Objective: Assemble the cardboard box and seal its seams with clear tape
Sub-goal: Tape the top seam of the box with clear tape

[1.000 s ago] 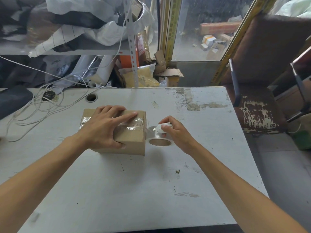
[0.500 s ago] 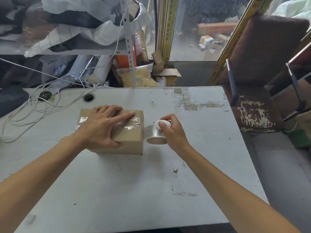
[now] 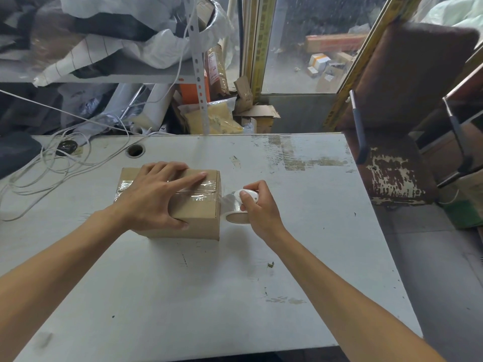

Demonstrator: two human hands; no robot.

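Note:
A small brown cardboard box point(image 3: 194, 216) sits closed on the white table point(image 3: 209, 296), with a strip of clear tape point(image 3: 201, 190) along its top seam. My left hand point(image 3: 154, 195) lies flat on the box top, fingers spread and pressing the tape down. Just right of the box, my right hand point(image 3: 257, 207) grips a roll of clear tape point(image 3: 234, 214) together with a small white cutter point(image 3: 247, 195). A short stretch of tape runs from the roll to the box's right edge.
White cables point(image 3: 52, 165) lie coiled on the table's far left, near a round cable hole point(image 3: 135, 150). A worn brown chair point(image 3: 397, 142) stands at the table's right edge. Cluttered shelves and bags fill the space behind the table.
The right hand with the tape roll has shifted slightly closer to the box's right side. The left hand stays pressed on the box top.

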